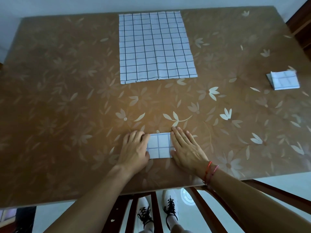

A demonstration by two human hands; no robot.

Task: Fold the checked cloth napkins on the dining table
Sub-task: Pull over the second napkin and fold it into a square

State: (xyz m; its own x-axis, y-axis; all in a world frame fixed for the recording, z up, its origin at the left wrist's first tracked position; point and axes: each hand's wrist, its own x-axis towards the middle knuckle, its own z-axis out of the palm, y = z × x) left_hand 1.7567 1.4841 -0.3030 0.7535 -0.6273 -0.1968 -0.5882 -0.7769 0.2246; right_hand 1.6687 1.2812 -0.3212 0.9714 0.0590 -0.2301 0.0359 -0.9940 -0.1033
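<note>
**Both hands are pressing the small folded napkin**

You are pressing the folded napkin (159, 145) near the front edge of the table (67, 98). Your left hand (134, 148) is lying on its left edge with relaxed fingers, grasping nothing. Your right hand (186, 148) is lying flat on its right edge with straight fingers. A spread napkin (156, 46) is lying flat at the far side. Another folded napkin (283, 80) is lying well apart, far right. A red bracelet (210, 174) is sitting on your right wrist.

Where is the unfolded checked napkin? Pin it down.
In the head view, the unfolded napkin lies flat at the far middle of the table, beyond the folded napkin between the left hand and right hand; a second folded napkin sits far right.
</note>
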